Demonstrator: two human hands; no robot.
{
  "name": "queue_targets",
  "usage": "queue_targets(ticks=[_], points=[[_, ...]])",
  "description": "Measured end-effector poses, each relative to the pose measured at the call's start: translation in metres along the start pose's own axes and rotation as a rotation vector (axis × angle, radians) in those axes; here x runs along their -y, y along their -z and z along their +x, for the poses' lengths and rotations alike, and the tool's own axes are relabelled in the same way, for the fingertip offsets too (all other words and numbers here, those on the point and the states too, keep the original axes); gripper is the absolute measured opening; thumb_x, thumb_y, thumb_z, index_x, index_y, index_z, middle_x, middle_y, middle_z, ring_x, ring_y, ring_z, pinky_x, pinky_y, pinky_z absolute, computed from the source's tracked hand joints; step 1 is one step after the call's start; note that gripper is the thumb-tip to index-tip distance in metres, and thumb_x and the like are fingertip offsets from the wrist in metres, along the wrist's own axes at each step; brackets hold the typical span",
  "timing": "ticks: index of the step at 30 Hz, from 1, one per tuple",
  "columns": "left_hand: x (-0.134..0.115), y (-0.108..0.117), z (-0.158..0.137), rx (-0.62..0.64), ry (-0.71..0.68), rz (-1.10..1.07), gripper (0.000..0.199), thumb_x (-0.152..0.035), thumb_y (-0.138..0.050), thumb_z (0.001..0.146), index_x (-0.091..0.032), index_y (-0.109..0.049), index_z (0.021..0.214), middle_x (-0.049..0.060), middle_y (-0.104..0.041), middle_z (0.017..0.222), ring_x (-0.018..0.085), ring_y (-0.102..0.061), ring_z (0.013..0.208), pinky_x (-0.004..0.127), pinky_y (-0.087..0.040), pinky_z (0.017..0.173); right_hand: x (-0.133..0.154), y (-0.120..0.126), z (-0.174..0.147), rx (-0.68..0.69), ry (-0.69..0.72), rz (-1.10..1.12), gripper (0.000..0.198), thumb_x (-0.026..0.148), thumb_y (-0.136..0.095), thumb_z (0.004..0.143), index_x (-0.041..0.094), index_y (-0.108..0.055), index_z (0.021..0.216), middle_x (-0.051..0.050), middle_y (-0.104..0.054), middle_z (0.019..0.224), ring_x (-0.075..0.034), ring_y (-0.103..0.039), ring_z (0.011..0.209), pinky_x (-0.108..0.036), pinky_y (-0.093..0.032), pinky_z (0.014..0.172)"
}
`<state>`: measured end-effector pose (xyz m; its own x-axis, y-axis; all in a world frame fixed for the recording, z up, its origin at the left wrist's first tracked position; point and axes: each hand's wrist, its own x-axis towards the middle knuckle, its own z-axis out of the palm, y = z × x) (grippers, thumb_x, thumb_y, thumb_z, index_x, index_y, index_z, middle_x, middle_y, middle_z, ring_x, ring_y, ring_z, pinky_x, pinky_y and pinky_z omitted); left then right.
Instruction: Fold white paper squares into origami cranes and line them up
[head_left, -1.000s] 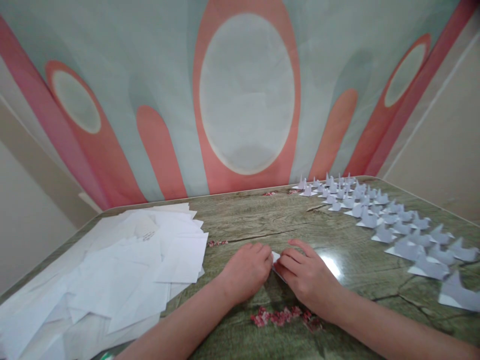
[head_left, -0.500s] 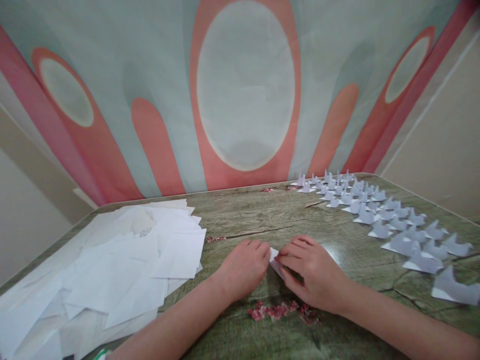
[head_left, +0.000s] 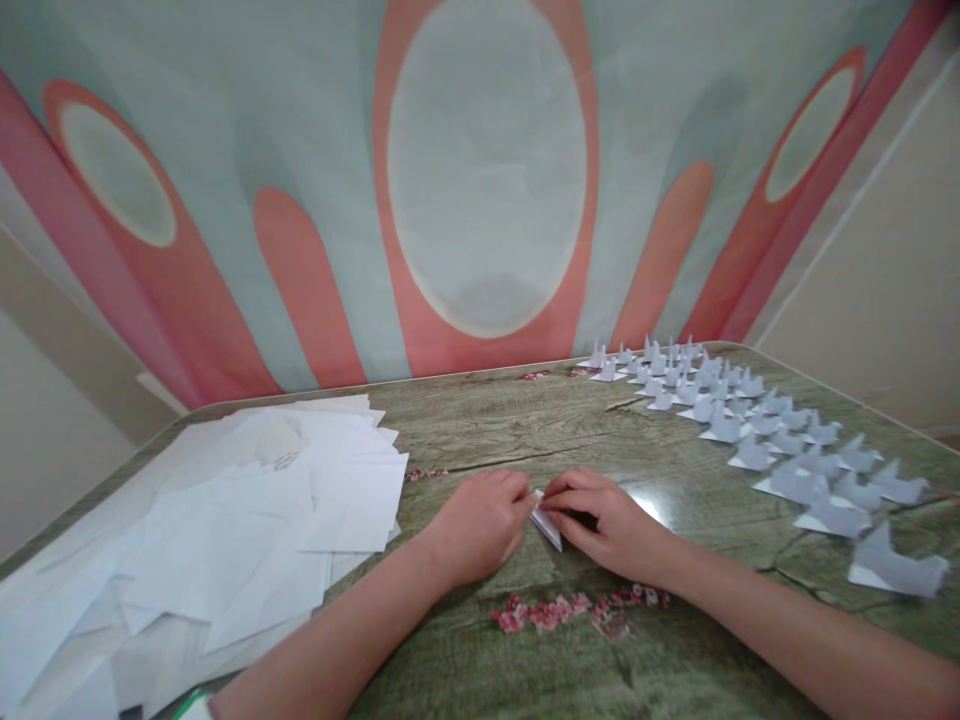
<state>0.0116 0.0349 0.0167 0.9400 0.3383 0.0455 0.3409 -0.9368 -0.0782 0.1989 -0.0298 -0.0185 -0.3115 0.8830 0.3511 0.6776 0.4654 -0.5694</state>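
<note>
A small piece of folded white paper [head_left: 548, 530] lies between my hands, low over the table's middle, its narrow end pointing toward me. My left hand [head_left: 484, 525] has its fingers curled and pressed at the paper's upper left edge. From the other side my right hand [head_left: 596, 515] pinches the paper between thumb and fingertips. Fingers cover the paper's upper part, so only its lower strip shows.
Loose white paper sheets [head_left: 217, 540] are piled on the left of the wood-patterned table [head_left: 480, 430]. Several folded paper birds [head_left: 814, 470] stand in rows along the right side. A patterned backdrop [head_left: 487, 170] rises behind the table's far edge.
My right hand has shifted slightly left and closed nearer to my left hand. More of the folded paper's lower end shows now. The whole view has moved a little.
</note>
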Motion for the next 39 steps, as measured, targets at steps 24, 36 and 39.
queue_targets(ticks=[24, 36, 39], points=[[-0.051, 0.0, -0.022, 0.037, 0.245, -0.15, 0.055, -0.051, -0.035, 0.089, -0.016, -0.038, 0.132, 0.009, -0.04, 0.138, 0.023, -0.037, 0.125, 0.039, -0.026, 0.105, -0.005, -0.002, -0.002, -0.03, -0.015, -0.076, 0.022, 0.019, -0.058, 0.078, 0.025, -0.065, 0.099, -0.003, -0.058, 0.094, -0.018, -0.05, 0.09, -0.033, -0.038, 0.081], [-0.04, -0.001, -0.039, 0.019, 0.149, -0.31, 0.047, -0.048, -0.03, 0.092, -0.032, -0.032, 0.135, 0.002, -0.026, 0.145, 0.023, -0.024, 0.133, 0.043, -0.022, 0.107, 0.001, 0.022, -0.005, 0.17, 0.059, -0.102, 0.031, 0.033, -0.057, 0.082, 0.026, -0.06, 0.112, -0.006, -0.056, 0.107, -0.022, -0.048, 0.101, -0.038, -0.036, 0.089], [-0.039, -0.003, -0.041, 0.004, 0.133, -0.31, 0.044, -0.048, -0.03, 0.092, -0.033, -0.037, 0.132, 0.002, -0.024, 0.146, 0.025, -0.021, 0.133, 0.044, -0.02, 0.107, -0.009, 0.026, -0.002, 0.191, 0.074, 0.037, 0.029, 0.031, -0.057, 0.081, 0.024, -0.062, 0.109, -0.007, -0.057, 0.107, -0.021, -0.05, 0.102, -0.037, -0.037, 0.091]])
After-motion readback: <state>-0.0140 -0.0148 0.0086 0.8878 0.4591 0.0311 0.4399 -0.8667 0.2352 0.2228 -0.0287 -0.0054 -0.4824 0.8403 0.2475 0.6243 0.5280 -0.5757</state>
